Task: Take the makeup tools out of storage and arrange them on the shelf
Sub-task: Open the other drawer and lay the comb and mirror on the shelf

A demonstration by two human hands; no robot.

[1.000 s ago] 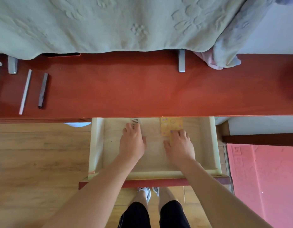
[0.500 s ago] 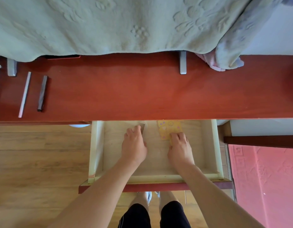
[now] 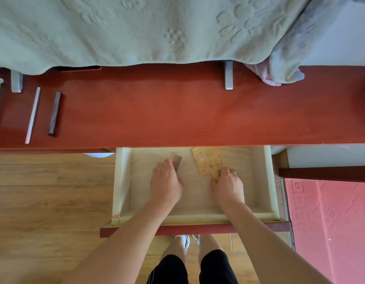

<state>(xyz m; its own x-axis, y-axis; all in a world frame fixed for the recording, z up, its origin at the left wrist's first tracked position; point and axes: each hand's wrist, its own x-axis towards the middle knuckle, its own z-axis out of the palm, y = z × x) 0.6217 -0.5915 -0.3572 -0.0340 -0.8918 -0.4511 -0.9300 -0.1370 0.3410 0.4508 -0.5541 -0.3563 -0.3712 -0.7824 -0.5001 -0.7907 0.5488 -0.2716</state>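
Comb (image 3: 177,161) is pointing away from left hand (image 3: 166,181) gripping its near end; right hand (image 3: 227,185) is pinching yellow hand mirror (image 3: 209,160) by handle.

Open pale wooden drawer (image 3: 121,181) at lower centre, pulled out from under a red-brown shelf (image 3: 177,111). Left hand (image 3: 166,181) inside the drawer, fingers curled on a small dark comb (image 3: 178,162); the teeth stick out past the fingertips. Right hand (image 3: 227,185) beside it pinches the handle of a flat yellow patterned paddle-shaped tool (image 3: 208,160) lying at the drawer's top edge. At left on the shelf, a silver stick (image 3: 33,115) and a dark stick (image 3: 54,113) lie side by side, apart. Green blanket (image 3: 136,27) across the top. Two metal feet (image 3: 228,75) poke out below it. Wood floor (image 3: 44,191) lower left, pink mat (image 3: 331,222) lower right.
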